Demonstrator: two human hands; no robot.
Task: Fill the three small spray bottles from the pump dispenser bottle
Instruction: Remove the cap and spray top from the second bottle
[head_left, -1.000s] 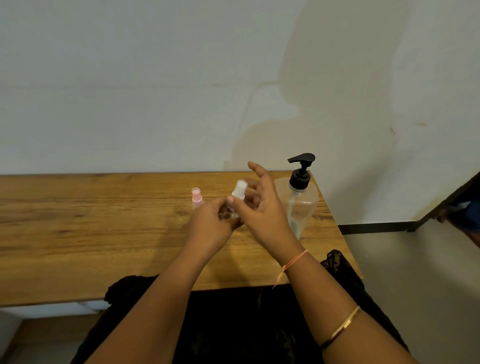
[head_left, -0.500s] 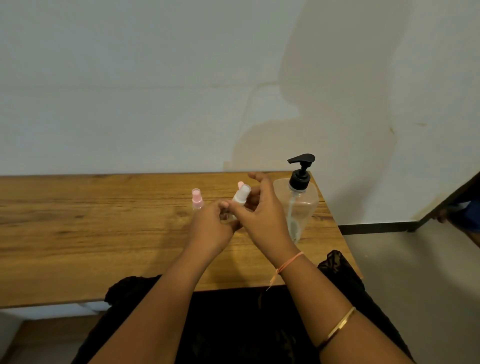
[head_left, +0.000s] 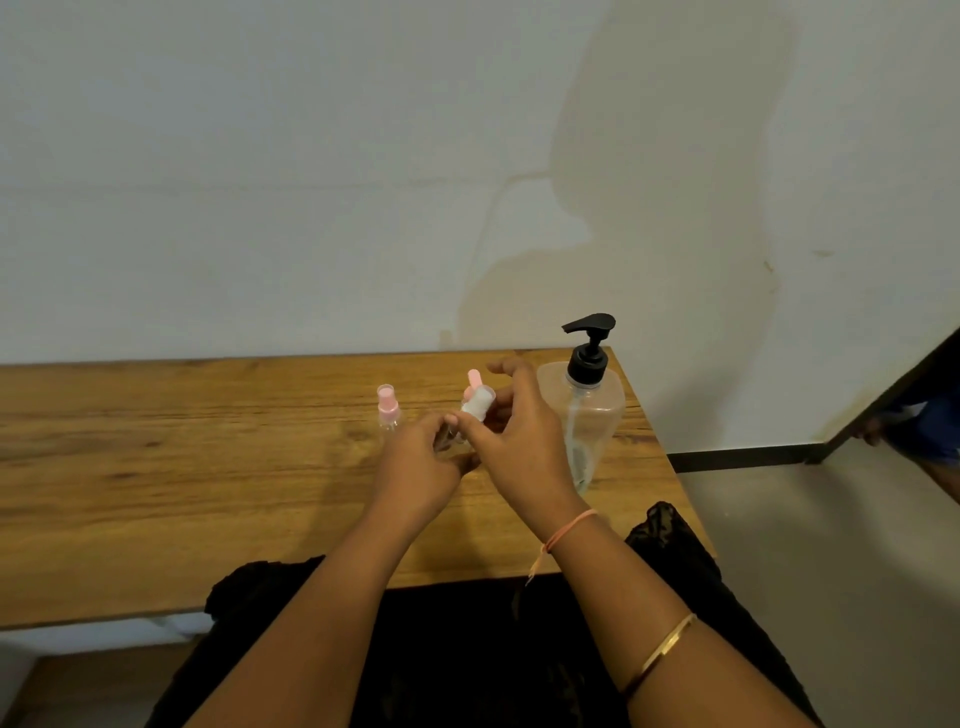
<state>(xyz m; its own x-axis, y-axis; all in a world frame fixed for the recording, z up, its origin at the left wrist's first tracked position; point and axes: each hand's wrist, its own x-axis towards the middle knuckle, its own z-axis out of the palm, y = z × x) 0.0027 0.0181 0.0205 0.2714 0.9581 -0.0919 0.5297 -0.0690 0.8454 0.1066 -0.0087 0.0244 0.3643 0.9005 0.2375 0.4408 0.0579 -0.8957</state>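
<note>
Left hand (head_left: 415, 462): gripping spray bottle (head_left: 471, 411) beside the pump dispenser bottle (head_left: 587, 415), steadying.
Right hand (head_left: 519, 447): pinching its cap (head_left: 480, 400); I'm guessing unscrewing.

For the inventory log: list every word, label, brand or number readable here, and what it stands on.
No readable text. The clear plastic pump dispenser bottle with a black pump shows no label; the small clear pink-capped spray bottle and the held small white-capped bottle show no print.

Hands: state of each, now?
Left hand: grips the small spray bottle by its body.
Right hand: pinches that bottle's white cap.
</note>
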